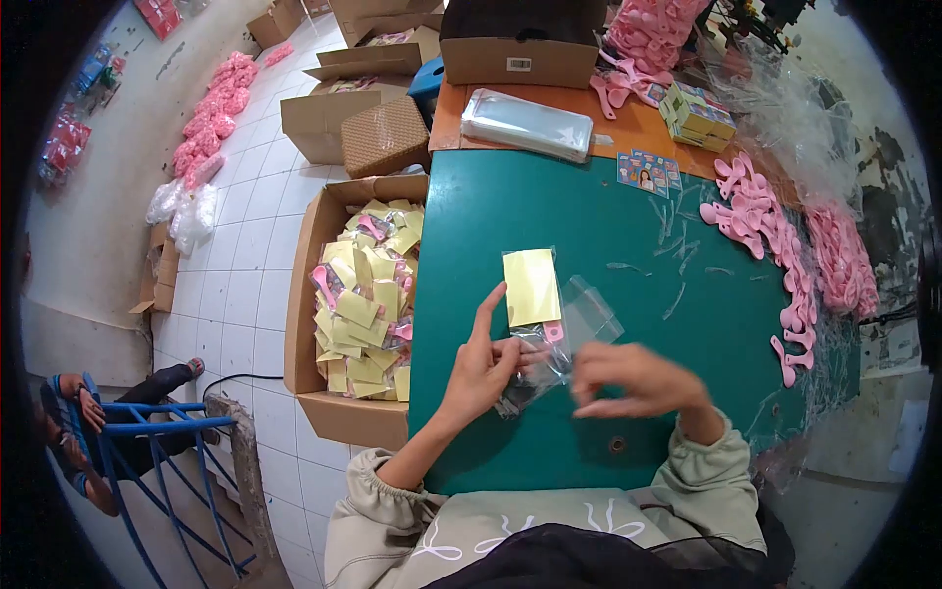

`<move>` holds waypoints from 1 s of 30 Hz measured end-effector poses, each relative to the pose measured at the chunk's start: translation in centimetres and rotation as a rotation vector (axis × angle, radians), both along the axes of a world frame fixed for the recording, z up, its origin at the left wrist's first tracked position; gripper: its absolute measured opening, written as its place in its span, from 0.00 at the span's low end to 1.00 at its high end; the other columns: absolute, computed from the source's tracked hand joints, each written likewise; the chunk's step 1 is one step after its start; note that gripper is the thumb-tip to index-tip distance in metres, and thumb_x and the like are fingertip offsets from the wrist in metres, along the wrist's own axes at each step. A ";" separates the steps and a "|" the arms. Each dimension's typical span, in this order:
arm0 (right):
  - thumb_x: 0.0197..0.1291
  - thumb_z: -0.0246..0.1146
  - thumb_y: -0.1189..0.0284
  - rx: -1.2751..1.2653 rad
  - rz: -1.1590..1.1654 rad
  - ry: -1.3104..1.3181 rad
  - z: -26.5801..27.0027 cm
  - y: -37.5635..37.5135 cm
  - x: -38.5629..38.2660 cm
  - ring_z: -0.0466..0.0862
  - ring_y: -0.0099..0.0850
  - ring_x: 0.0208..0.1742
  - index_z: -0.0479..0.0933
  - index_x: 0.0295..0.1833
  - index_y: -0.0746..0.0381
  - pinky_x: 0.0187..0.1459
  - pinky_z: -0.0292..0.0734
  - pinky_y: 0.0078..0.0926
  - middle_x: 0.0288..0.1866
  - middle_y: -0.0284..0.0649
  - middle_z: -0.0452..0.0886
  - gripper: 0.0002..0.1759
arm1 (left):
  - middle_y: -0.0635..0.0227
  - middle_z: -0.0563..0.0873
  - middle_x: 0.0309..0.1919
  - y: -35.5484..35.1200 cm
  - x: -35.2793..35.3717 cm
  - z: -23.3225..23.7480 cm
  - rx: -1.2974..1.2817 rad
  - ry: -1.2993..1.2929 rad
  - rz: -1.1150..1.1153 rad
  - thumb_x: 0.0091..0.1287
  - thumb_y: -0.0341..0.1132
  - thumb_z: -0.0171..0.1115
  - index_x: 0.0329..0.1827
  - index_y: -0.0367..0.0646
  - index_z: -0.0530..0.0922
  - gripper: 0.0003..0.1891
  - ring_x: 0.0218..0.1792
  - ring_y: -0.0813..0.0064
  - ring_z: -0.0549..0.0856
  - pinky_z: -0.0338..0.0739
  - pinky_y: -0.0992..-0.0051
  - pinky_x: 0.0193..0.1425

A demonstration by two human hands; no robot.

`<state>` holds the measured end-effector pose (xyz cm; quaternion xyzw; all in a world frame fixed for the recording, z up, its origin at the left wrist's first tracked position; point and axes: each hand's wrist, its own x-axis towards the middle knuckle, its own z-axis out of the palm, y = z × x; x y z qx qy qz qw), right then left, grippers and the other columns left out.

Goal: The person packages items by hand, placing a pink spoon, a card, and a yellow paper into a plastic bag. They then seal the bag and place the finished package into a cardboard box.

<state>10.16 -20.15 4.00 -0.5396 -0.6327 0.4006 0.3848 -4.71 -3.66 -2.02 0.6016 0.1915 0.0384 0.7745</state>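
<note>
A clear plastic packet [535, 339] with a pale yellow card [531, 288] and a pink spoon [554, 332] is at the middle of the green table. My left hand [476, 378] holds its lower part between thumb and fingers, with the index finger stretched along the card's left edge. Some of those fingers show through the plastic. To the right of the packet is my right hand [633, 383], curled and smeared by motion, so its grip is unclear. Another clear bag [592, 312] lies just beyond it.
Left of the green table [471, 216] stands a carton [306, 294] full of similar packets. Pink spoons [765, 221] lie along the right side. Clear bags [527, 123], printed cards [648, 174] and small boxes [697, 116] sit at the back. A seated person [147, 402] is at far left.
</note>
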 end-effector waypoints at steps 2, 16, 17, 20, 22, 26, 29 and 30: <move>0.54 0.68 0.71 0.065 -0.120 0.050 1.4 -3.0 4.8 0.74 0.29 0.38 0.73 0.36 0.62 0.40 0.70 0.28 0.34 0.35 0.74 0.10 | 0.51 0.83 0.45 0.6 -0.3 0.1 -0.098 -0.007 -0.065 0.73 0.24 0.40 0.74 0.50 0.45 0.28 0.47 0.65 0.85 0.80 0.77 0.46; 0.45 0.67 0.81 0.085 -0.544 -0.458 -3.5 0.1 -0.3 0.76 0.42 0.48 0.71 0.49 0.61 0.50 0.74 0.35 0.47 0.45 0.69 0.22 | 0.54 0.79 0.52 0.4 -0.3 0.8 -0.380 0.015 -0.133 0.75 0.29 0.40 0.56 0.37 0.67 0.12 0.55 0.66 0.81 0.79 0.75 0.54; 0.47 0.67 0.80 0.114 -0.538 -0.465 -4.8 0.6 -0.4 0.77 0.41 0.45 0.72 0.47 0.61 0.47 0.76 0.34 0.46 0.45 0.69 0.19 | 0.55 0.78 0.53 0.6 -0.6 1.0 -0.416 0.010 -0.142 0.75 0.29 0.39 0.56 0.37 0.67 0.12 0.56 0.66 0.80 0.79 0.75 0.54; 0.49 0.66 0.81 0.178 -0.556 -0.435 -5.4 0.7 -0.4 0.78 0.36 0.38 0.74 0.41 0.62 0.39 0.76 0.30 0.45 0.44 0.69 0.13 | 0.55 0.79 0.51 1.6 -1.3 1.5 -0.372 0.029 -0.148 0.74 0.28 0.42 0.57 0.39 0.66 0.11 0.53 0.68 0.82 0.79 0.75 0.53; 0.50 0.66 0.80 0.207 -0.566 -0.357 -5.7 0.5 -0.3 0.78 0.36 0.38 0.74 0.42 0.61 0.39 0.76 0.29 0.45 0.43 0.68 0.13 | 0.56 0.81 0.48 1.6 -1.3 1.8 -0.138 0.053 -0.157 0.72 0.27 0.46 0.56 0.40 0.67 0.11 0.49 0.71 0.83 0.80 0.75 0.50; 0.53 0.65 0.80 0.162 -0.562 -0.218 -5.4 0.2 -0.6 0.77 0.31 0.39 0.74 0.42 0.62 0.40 0.75 0.26 0.46 0.41 0.68 0.10 | 0.63 0.82 0.43 1.4 -1.1 0.7 0.405 0.023 -0.173 0.67 0.25 0.55 0.49 0.37 0.72 0.09 0.42 0.78 0.83 0.80 0.77 0.42; 0.56 0.64 0.78 0.070 -0.626 0.006 -5.5 -0.1 -0.9 0.77 0.26 0.41 0.74 0.41 0.63 0.41 0.76 0.23 0.48 0.39 0.68 0.08 | 0.67 0.81 0.40 1.0 -0.8 0.6 0.484 -0.018 -0.073 0.65 0.26 0.58 0.43 0.36 0.75 0.06 0.39 0.81 0.81 0.80 0.79 0.39; 0.57 0.63 0.78 0.057 -0.653 0.132 -6.1 0.0 -1.0 0.77 0.25 0.42 0.74 0.41 0.63 0.41 0.77 0.22 0.48 0.38 0.68 0.08 | 0.68 0.81 0.39 0.7 -0.8 0.7 0.485 -0.023 -0.026 0.65 0.26 0.59 0.41 0.35 0.75 0.05 0.38 0.81 0.81 0.80 0.80 0.38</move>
